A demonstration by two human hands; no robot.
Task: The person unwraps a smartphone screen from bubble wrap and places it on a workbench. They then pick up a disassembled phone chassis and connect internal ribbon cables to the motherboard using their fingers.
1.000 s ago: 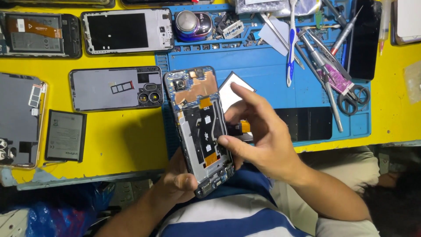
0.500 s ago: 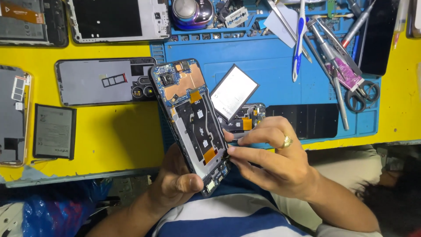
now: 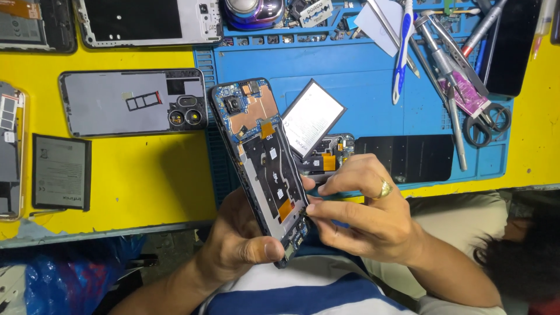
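Over on the left, the yellow desk [image 3: 146, 175] is carrying a loose flat battery [image 3: 61, 172] and, just beside it, a grey back cover [image 3: 116, 105] lying with its camera ring toward the blue mat [image 3: 361, 87]. The person's left hand [image 3: 242, 239] is cradling the opened phone [image 3: 259, 157] from below, thumb pressing across its lower end, so that grip is clamped on the phone. Since a second ago the phone has been drawn a little nearer the body and tipped further over, and the right hand [image 3: 364, 210] has dropped from the upper middle of the board to the bottom edge; I take that to mean the work is shifting to the small parts at the phone's foot. The long axis is running from upper left to lower right, camera end pointing away toward the mat, connector end pointing at the striped shirt [image 3: 303, 291]. The right hand's fingertips [image 3: 312, 207] are pinched together against the phone's lower right edge; whether something tiny is held between them I cannot tell. Behind it a second battery [image 3: 312, 116] is lying tilted on the mat, and further right tweezers and scissors [image 3: 484, 125] are lying in a heap.
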